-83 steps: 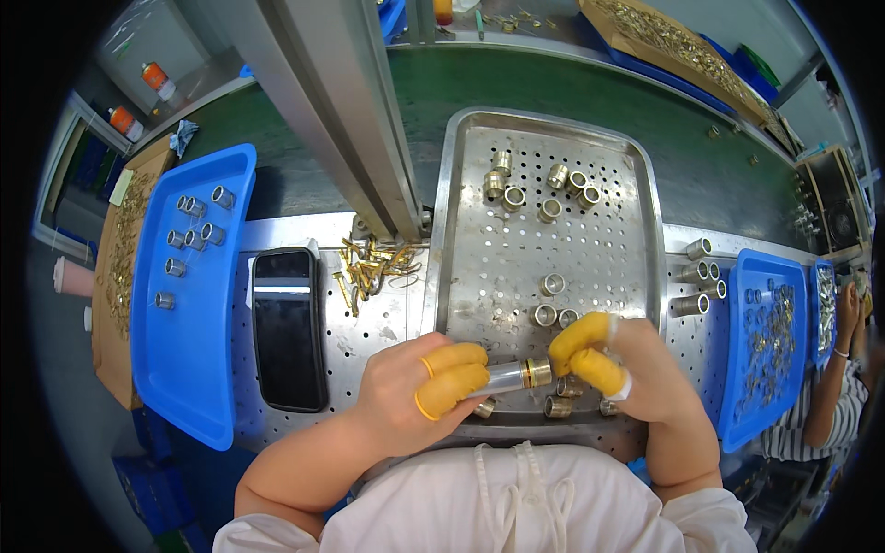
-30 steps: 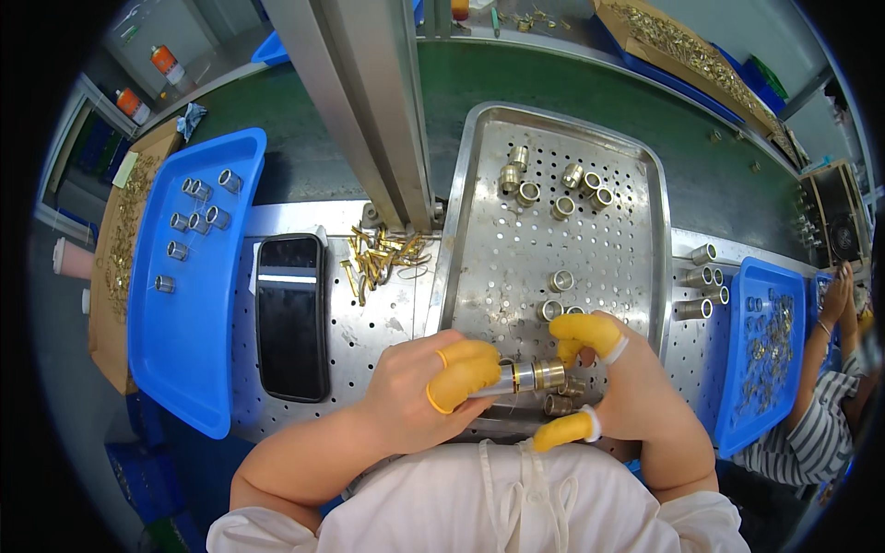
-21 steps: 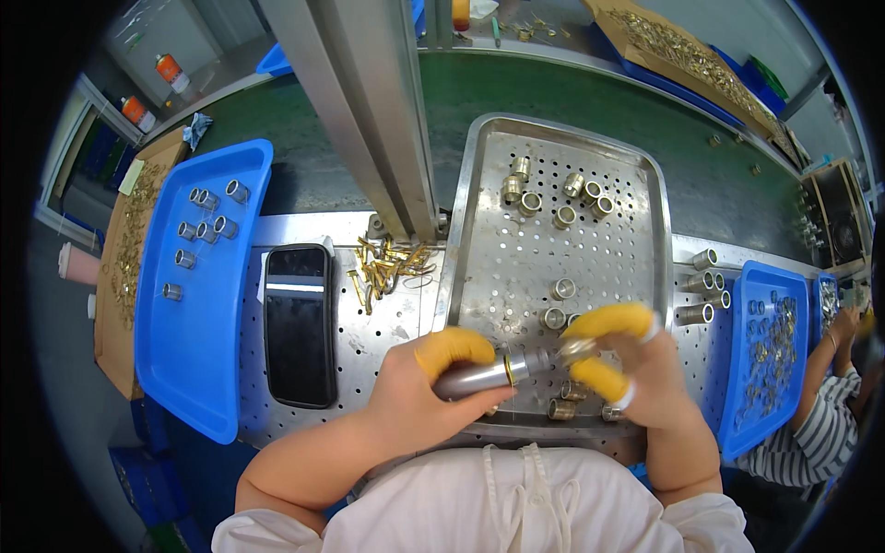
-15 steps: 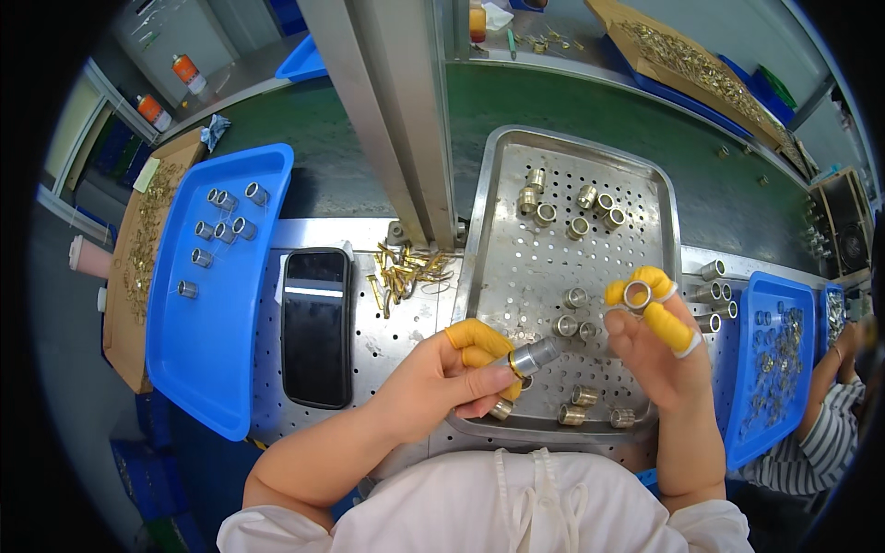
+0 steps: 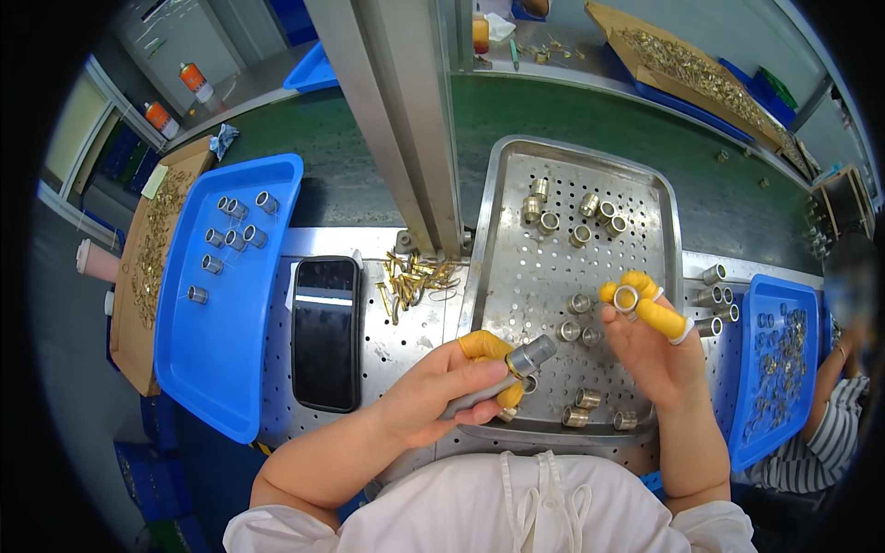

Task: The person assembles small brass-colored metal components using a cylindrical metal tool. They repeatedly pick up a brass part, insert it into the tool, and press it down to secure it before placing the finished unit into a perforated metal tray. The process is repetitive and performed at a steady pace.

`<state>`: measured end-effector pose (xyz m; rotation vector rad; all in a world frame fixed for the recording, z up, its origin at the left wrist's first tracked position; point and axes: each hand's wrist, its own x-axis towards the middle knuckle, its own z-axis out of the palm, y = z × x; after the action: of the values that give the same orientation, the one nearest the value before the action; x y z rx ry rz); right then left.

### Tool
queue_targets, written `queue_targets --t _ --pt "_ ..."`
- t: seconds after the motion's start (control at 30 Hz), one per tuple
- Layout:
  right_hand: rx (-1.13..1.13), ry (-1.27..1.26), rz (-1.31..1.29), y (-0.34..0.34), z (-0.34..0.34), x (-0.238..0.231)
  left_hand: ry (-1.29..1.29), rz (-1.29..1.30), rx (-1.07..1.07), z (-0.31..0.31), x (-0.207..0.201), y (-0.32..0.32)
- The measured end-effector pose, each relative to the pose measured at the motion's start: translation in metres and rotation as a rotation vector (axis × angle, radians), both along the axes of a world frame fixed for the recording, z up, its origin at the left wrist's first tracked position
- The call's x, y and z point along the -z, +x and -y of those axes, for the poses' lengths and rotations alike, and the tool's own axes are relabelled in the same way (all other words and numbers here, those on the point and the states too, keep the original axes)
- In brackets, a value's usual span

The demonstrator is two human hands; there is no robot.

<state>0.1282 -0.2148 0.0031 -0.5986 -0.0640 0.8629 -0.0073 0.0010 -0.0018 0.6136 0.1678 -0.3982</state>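
Perforated metal surface [image 5: 419, 346] is stretching under my arms, with green matting lying beyond it. I am gripping a grey cylindrical tool [image 5: 502, 373] in my left hand [image 5: 442, 396], its fingers clenched around the shaft over the near edge of the steel tray [image 5: 664, 217]. My right hand [image 5: 654, 346] is pinching a small metal ring [image 5: 626, 299] between yellow-capped fingertips, just above the tray. 2 orange-capped spray cans [image 5: 175, 97] are standing far left; their labels are too small to make out. Open cardboard boxes [image 5: 152, 253] of brass parts are sitting at both sides, partly cut off. A black phone [image 5: 324, 332] is lying beside the blue tray [image 5: 221, 332].
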Motion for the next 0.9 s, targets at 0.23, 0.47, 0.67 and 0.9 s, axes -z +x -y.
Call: queue_targets --t 0.23,0.47,0.67,0.9 --pt "-0.007 -0.107 0.072 0.0 -0.002 -0.002 0.3 -0.135 -0.103 0.006 0.0 -0.007" --pt "-0.117 -0.223 0.259 0.009 0.007 0.0 0.548 -0.041 -0.104 0.019 -0.005 -0.003" --pt "-0.083 -0.39 0.631 0.015 0.01 -0.005 0.575 0.017 -0.055 0.018 -0.002 -0.006" --pt "0.056 -0.985 1.235 0.013 0.002 0.001 0.668 0.048 -0.002 0.022 0.0 -0.008"
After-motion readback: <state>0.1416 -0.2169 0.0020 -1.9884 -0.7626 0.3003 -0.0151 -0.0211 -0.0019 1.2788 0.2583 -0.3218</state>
